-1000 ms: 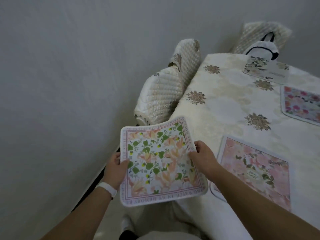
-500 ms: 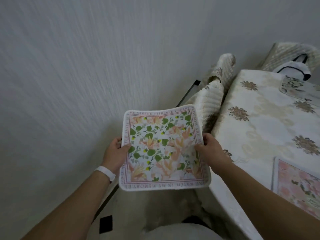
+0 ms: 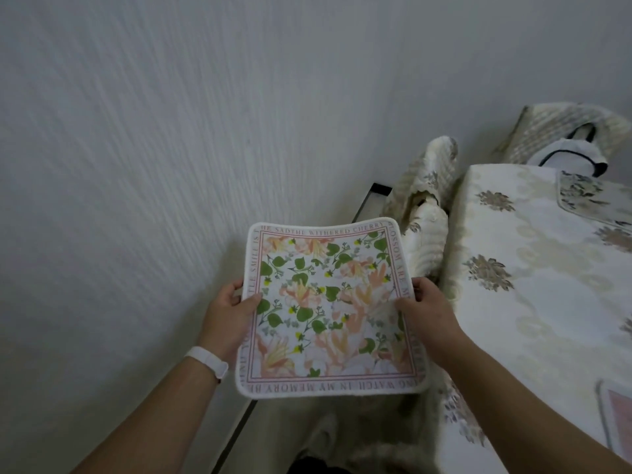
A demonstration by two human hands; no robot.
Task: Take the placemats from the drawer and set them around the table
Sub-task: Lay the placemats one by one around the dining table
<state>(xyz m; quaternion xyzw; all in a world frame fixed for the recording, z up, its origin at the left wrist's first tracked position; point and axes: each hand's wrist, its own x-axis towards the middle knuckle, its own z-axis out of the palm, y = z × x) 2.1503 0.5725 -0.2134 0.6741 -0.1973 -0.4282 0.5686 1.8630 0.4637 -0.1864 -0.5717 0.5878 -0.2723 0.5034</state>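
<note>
Left hand (image 3: 229,316), right hand (image 3: 424,316): fingers (image 3: 229,289) mostly tucked under the floral placemat (image 3: 328,309), with the thumbs covering bits of its border lettering. Pink placemat (image 3: 615,419) cut by right edge, corner only. Grey-flowered placemat (image 3: 588,196) cut likewise. Table (image 3: 533,302) runs off right and bottom. Pale shape (image 3: 321,436) on floor too blurred to identify. Wall (image 3: 171,165) streaked with blur.

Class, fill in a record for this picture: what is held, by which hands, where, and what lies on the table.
Held: placemat, in the air beside the table
Hands: left hand and right hand grip its side edges
On table: far mat and near mat, both partly out of frame
Beside table: covered chair
</note>
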